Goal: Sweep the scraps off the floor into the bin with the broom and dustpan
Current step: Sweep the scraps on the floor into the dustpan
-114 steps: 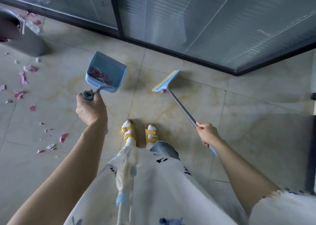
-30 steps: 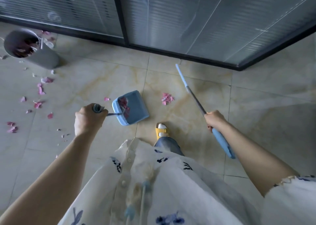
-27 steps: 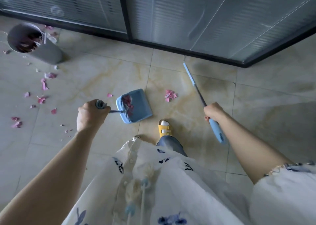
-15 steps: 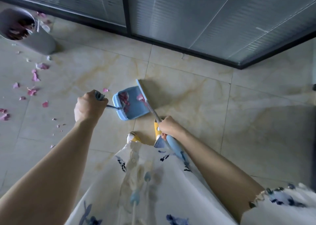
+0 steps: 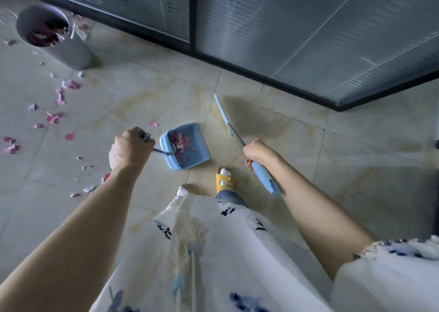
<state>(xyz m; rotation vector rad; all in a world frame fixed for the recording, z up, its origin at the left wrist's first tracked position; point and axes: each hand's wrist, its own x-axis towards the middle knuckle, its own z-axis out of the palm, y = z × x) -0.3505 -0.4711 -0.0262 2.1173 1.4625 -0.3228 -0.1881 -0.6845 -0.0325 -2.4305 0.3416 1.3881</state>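
Note:
My left hand [image 5: 129, 149] grips the handle of a blue dustpan [image 5: 192, 143] that lies flat on the tiled floor with pink scraps heaped at its back. My right hand [image 5: 257, 151] grips the blue broom [image 5: 225, 119] by its handle; its head points away, seen edge-on to the right of the dustpan. Several pink scraps [image 5: 53, 117] lie scattered over the floor to the left. One petal [image 5: 154, 123] lies just behind the dustpan. A grey bin [image 5: 59, 41] with scraps inside stands at the far left.
A glass partition with a dark frame [image 5: 261, 76] runs along the back and turns a corner at the right. My feet in yellow sandals [image 5: 224, 180] stand just in front of the dustpan. My white patterned clothing fills the lower part of the view.
The broom swept the small pink pile into the dustpan, then swung back out to the right. The dustpan holds more scraps now and stays on the floor.

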